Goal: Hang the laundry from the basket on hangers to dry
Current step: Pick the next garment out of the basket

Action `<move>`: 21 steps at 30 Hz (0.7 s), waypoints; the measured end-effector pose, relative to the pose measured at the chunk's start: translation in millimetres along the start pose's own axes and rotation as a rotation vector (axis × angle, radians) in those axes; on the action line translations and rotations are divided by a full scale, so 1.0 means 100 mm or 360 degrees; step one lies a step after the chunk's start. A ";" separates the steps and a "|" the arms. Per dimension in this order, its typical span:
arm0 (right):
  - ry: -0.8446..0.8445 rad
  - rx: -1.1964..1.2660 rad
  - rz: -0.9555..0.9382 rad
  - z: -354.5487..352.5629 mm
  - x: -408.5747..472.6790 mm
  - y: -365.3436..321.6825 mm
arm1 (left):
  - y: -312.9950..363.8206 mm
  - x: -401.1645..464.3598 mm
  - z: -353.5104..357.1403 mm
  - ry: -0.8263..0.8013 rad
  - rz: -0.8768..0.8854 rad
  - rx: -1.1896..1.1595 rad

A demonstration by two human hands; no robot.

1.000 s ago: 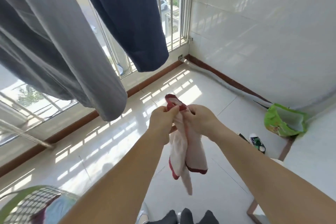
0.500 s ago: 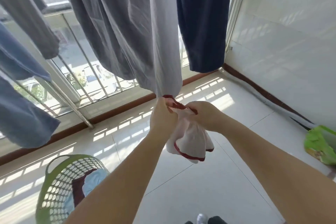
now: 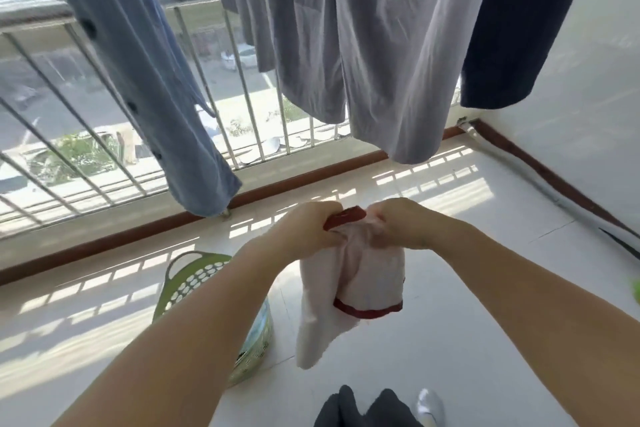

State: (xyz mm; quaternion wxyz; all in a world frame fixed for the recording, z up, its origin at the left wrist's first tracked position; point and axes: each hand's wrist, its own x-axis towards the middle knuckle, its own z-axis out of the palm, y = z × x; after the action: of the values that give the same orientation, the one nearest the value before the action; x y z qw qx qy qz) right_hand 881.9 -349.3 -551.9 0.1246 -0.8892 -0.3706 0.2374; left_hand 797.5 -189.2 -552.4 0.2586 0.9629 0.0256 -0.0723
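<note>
On a sunlit tiled balcony, a blue button-front shirt (image 3: pixel 145 80) is hanging at the far left before the metal railing (image 3: pixel 242 94), with grey garments (image 3: pixel 377 45) and a dark navy one (image 3: pixel 519 21) being aired further right. Below, a green laundry basket (image 3: pixel 187 284) is standing on the floor, partly hidden behind the left forearm, with cloth lying inside it. At centre, a white garment with red trim (image 3: pixel 360 281) is being held up in the air above the tiles: its red-edged top is being gripped by the left hand (image 3: pixel 304 229), fingers curled round the fabric, and bunched in the right hand (image 3: pixel 401 225) just beside it. The rest is hanging loose beneath both hands.
</note>
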 end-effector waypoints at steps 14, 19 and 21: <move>0.0338 -0.0073 -0.0440 0.59 0.77 -0.97 | -0.95 -0.94 -0.33 0.0195 -0.0362 0.0142; 0.0072 0.0153 -0.0741 0.56 0.92 -1.20 | -1.10 -1.10 -0.42 0.0239 -0.0588 0.0137; 0.0027 0.0260 -0.0804 0.57 0.99 -1.27 | -1.15 -1.15 -0.44 0.0251 -0.0665 0.0113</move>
State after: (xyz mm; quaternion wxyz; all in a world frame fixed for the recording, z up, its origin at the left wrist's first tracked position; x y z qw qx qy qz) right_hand 837.0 -187.6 -582.6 0.2546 -0.7574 -0.5594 0.2204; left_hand 679.5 -68.6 -553.9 0.2011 0.9479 0.2421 -0.0496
